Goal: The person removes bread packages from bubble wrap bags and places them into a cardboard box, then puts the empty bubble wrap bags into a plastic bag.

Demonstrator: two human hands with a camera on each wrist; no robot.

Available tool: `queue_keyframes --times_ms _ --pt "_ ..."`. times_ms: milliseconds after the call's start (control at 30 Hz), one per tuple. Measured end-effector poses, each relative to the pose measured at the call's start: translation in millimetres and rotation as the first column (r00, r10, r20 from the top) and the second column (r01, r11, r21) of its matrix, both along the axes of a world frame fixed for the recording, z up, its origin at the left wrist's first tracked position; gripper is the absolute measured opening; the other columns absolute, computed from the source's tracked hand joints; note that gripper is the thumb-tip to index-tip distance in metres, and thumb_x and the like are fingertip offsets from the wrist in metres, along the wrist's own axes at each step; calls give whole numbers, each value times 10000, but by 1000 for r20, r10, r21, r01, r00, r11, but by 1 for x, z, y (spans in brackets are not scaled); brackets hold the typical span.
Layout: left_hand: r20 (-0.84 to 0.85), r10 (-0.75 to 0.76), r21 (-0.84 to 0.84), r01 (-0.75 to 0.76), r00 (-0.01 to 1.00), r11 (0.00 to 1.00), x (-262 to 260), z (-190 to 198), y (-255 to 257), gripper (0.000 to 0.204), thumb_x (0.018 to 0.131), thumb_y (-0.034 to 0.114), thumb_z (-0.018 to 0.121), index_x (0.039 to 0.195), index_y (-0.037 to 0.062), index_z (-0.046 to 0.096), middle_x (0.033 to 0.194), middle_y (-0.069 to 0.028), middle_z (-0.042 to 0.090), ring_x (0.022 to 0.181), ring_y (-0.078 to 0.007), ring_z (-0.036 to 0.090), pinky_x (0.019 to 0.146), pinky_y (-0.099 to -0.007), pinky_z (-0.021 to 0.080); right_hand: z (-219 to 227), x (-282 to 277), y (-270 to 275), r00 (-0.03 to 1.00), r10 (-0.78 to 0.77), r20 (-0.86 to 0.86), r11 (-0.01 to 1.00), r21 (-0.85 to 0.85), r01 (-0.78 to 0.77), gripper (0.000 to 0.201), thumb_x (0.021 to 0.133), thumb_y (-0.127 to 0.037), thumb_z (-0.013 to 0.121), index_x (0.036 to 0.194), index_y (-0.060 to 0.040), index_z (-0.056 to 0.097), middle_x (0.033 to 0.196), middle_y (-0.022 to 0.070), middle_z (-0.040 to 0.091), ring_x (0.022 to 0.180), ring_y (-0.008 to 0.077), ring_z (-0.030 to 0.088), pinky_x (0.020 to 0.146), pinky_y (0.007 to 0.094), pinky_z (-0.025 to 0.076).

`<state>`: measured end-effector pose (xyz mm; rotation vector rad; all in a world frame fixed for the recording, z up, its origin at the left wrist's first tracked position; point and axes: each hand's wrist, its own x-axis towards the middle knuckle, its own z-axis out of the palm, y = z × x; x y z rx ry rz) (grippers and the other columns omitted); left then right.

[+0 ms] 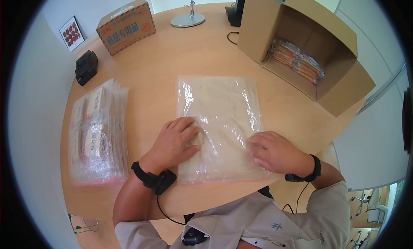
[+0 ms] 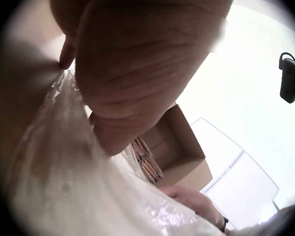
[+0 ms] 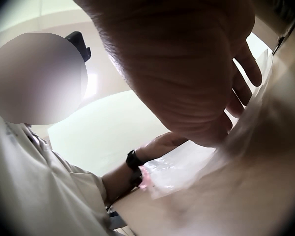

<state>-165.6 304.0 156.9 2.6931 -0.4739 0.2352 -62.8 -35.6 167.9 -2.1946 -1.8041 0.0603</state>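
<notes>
A clear plastic bag (image 1: 221, 133) lies flat on the wooden table in front of the person, its pinkish edge toward the body. My left hand (image 1: 174, 143) rests on the bag's left side with fingers relaxed and slightly bent. On its right edge lies my right hand (image 1: 277, 152), fingers loosely extended. In the left wrist view the shiny plastic (image 2: 88, 182) spreads below the left hand (image 2: 132, 64). The right wrist view shows the right hand (image 3: 187, 73) over the sheet's edge, with the plastic (image 3: 182, 169) beyond it.
A stack of filled clear bags (image 1: 99, 137) lies at the left. An open cardboard box (image 1: 340, 81) holding packets (image 1: 297, 61) stands at the back right. Behind are a closed printed box (image 1: 127, 29), a black device (image 1: 86, 67) and a round metal stand base (image 1: 187, 20).
</notes>
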Motion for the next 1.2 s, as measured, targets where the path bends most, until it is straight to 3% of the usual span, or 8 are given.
queue_keyframes --times_ms 367,600,767,833,867,933,1133,1200 --pt "30 9 14 -9 1000 1000 -1 -3 -1 442 812 236 752 1198 63 624 1367 -169 552 1275 -348 522 1068 -460 400 -4 -36 -28 989 -113 -92 994 -15 112 307 822 -133 716 1113 -49 666 1271 118 580 1205 321 566 1009 430 472" --pt "43 4 33 -5 999 999 -1 -8 0 485 805 188 747 1250 57 603 1362 -195 559 1257 -400 530 1076 -477 412 -18 -54 -37 978 -191 -84 981 22 193 363 788 -99 734 1140 -48 660 1301 111 580 1223 325 565 1023 437 474" --pt "-16 0 48 1 1000 999 -5 3 -2 513 801 190 751 1272 60 597 1385 -198 544 1289 -397 510 1087 -482 402 -37 -59 -39 966 -251 -56 940 224 257 333 781 -73 719 1108 -35 674 1268 128 618 1197 343 593 1025 462 474" --pt "144 -24 135 5 989 991 -8 15 -15 519 797 196 750 1277 63 603 1424 -201 517 1330 -394 476 1105 -492 382 -40 -58 -39 965 -253 -75 932 247 263 322 779 -69 716 1097 -35 677 1255 129 625 1189 343 598 1018 464 476" --pt "135 -29 144 10 990 990 -10 12 -19 519 797 196 750 1277 63 603 1424 -201 517 1330 -394 476 1105 -492 382 -40 -59 -39 962 -258 -83 925 267 271 312 776 -64 712 1085 -35 680 1243 130 632 1181 344 604 1012 466 477" --pt "12 -257 147 252 966 956 -15 5 -29 526 795 203 749 1284 68 611 1463 -200 486 1367 -387 439 1127 -503 354 -40 -58 -40 963 -249 -104 920 286 269 311 774 -63 710 1083 -39 679 1242 129 633 1176 346 606 1006 465 478" --pt "-170 -262 -4 265 950 964 -13 17 -32 464 816 216 743 1242 57 652 1397 -224 545 1256 -430 534 1049 -471 449 -39 -53 -47 961 -199 -191 907 335 255 293 797 -68 709 1087 -44 675 1233 127 633 1152 337 613 976 439 489" --pt "-114 -214 39 219 970 975 -13 27 -28 455 822 229 747 1227 45 656 1363 -223 567 1197 -424 570 1012 -457 476 -37 -50 -51 954 -162 -252 903 352 246 280 819 -66 704 1096 -39 671 1226 125 634 1141 318 618 959 416 498"
